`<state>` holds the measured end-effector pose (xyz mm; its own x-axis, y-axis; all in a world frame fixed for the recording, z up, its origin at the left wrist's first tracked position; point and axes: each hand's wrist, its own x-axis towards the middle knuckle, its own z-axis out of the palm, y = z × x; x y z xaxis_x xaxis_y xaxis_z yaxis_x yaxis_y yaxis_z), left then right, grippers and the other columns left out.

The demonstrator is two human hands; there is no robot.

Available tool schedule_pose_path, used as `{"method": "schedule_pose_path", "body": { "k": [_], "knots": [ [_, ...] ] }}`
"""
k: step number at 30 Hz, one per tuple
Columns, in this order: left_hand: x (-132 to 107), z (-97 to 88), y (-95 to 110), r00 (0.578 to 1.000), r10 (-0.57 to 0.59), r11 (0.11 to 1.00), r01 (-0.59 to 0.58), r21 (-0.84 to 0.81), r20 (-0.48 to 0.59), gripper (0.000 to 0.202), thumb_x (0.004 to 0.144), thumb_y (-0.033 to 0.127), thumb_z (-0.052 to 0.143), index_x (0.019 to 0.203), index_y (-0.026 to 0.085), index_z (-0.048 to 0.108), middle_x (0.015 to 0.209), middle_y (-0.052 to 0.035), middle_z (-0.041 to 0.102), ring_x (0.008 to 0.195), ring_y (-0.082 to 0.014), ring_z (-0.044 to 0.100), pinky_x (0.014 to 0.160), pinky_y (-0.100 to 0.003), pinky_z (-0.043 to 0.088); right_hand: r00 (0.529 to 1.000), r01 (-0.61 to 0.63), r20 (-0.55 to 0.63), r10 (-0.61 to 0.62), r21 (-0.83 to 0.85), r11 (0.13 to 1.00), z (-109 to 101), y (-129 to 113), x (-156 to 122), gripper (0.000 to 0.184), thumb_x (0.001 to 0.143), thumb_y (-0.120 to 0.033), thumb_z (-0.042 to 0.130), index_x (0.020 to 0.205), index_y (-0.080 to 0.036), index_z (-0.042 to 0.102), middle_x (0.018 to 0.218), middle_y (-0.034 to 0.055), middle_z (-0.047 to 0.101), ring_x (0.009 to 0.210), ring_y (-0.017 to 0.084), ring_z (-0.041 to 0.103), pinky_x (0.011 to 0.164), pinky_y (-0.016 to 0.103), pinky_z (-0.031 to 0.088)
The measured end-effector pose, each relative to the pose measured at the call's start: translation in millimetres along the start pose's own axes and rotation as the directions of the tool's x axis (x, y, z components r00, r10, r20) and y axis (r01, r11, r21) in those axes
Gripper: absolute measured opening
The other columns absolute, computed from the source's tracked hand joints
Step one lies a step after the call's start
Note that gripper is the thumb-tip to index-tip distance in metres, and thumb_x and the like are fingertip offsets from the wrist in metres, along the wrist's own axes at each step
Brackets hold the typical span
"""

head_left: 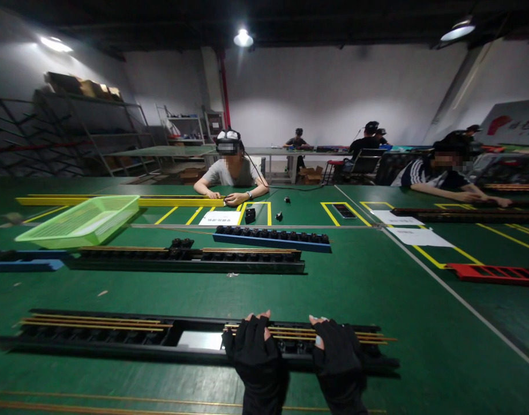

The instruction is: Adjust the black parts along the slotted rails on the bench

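Left hand (256, 349) and right hand (340, 351) rest half-curled fingers over brass-coloured rods (290, 331) in the black rail (117, 352) on the table (117, 381), perhaps for aligning them, though whether they grip, I cannot tell.

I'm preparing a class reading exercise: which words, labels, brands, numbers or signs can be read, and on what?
None reads clearly.
Sheet right of the green basket: characters, too blurred.
Farther right-hand sheet: too blurred.
Nearer right-hand sheet: too blurred.
Grey sign, back right: characters beside red emblem, too blurred.

green table (420, 346) bears black tray (130, 349), maybe phone (345, 211)
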<state>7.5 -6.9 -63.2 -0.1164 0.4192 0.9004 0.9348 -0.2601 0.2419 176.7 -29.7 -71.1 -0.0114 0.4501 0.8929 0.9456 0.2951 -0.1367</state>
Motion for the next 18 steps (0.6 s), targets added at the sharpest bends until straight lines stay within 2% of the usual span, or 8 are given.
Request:
{"method": "schedule_pose_path", "body": {
  "k": [7, 14, 18],
  "knots": [
    [0.0, -1.7, 1.6, 1.000, -0.019, 1.000, 0.019, 0.011, 0.023, 0.027, 0.090, 0.014, 0.045, 0.097, 0.020, 0.071, 0.088, -0.0036, 0.078, 0.094, -0.0236, 0.065, 0.109, -0.047, 0.028, 0.999, 0.005, 0.036, -0.004, -0.002, 1.000, -1.3, 0.6, -1.0, 0.030, 0.091, -0.012, 0.047, 0.113, -0.017, 0.067, 0.104, 0.0070, 0.075, 0.100, 0.020, 0.066, 0.107, 0.040, 0.037],
    [-3.7, 1.4, -3.9, 0.999, 0.034, 0.999, -0.034, 0.017, 0.000, 0.028, 0.088, 0.012, 0.047, 0.102, 0.019, 0.069, 0.087, -0.0034, 0.077, 0.094, -0.0232, 0.064, 0.107, -0.046, 0.029, 0.999, -0.016, 0.035, 0.016, -0.001, 1.000, -1.6, -0.5, -1.0, 0.032, 0.091, -0.012, 0.044, 0.112, -0.017, 0.067, 0.100, 0.0072, 0.076, 0.100, 0.019, 0.067, 0.107, 0.041, 0.037],
    [-5.1, 2.1, -5.7, 0.999, 0.041, 0.999, -0.041, 0.020, 0.025, 0.029, 0.087, 0.013, 0.048, 0.103, 0.021, 0.070, 0.089, -0.0026, 0.077, 0.094, -0.0226, 0.065, 0.107, -0.045, 0.029, 1.000, -0.020, 0.024, 0.020, 0.002, 1.000, -2.1, -2.1, 1.8, 0.032, 0.090, -0.011, 0.045, 0.111, -0.018, 0.068, 0.101, 0.0060, 0.076, 0.099, 0.018, 0.068, 0.108, 0.039, 0.037]
  ]
}}
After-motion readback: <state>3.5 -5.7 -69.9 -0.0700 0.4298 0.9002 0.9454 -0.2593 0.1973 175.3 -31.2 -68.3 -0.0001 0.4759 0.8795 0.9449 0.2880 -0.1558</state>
